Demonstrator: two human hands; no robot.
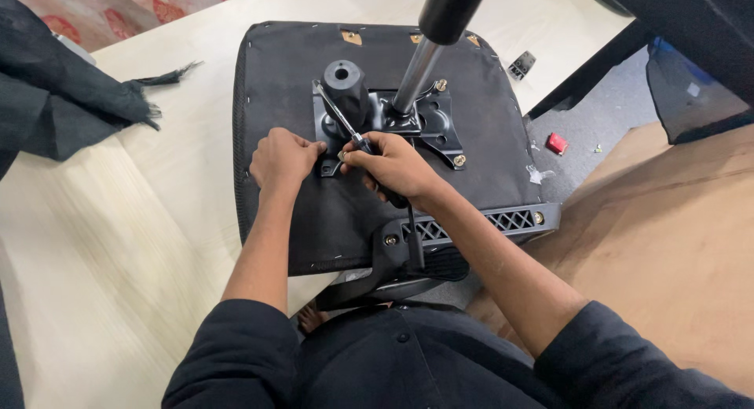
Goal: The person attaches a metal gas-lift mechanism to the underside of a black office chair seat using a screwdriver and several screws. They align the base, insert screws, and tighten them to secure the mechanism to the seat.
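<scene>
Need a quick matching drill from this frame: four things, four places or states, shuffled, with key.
Things:
1. left hand
2. right hand
3. gas cylinder
4. small red object

Places or states:
A. on the grey floor, right of the seat
B. grips a tool with a thin metal shaft
C. rises from the black metal plate toward the camera
D. rests on the near left corner of the plate

Pairs: 1-D, 2-B, 3-C, 4-A

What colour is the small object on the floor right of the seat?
Red; the small object shows clearly in the head view.
</scene>
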